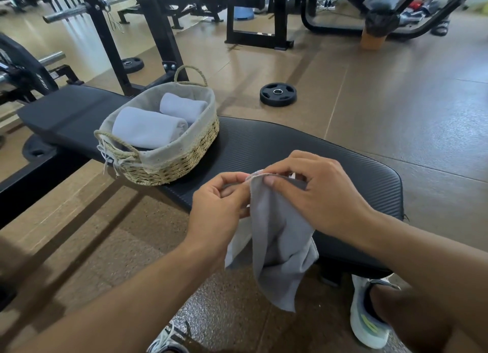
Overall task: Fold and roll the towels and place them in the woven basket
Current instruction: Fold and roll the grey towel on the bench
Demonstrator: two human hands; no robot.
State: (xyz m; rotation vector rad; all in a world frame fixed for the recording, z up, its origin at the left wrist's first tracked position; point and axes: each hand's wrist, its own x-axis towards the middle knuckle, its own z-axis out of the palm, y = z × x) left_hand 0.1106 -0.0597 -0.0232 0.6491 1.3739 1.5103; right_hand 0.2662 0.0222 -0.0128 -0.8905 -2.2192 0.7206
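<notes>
A grey towel [280,244] hangs loose in front of me, above the near edge of a black padded bench [290,146]. My left hand [219,210] and my right hand [314,194] both pinch its top edge, close together. The woven basket [169,165] with a grey cloth lining and rope handles stands on the bench to the left. Two rolled light grey towels lie inside it: one rolled towel [148,128] in front and another rolled towel [182,107] behind.
A black weight plate [277,94] lies on the brown floor beyond the bench, and a smaller plate [132,63] farther left. Black rack posts [111,43] and gym machines stand behind. My shoes [368,323] are on the floor below the bench.
</notes>
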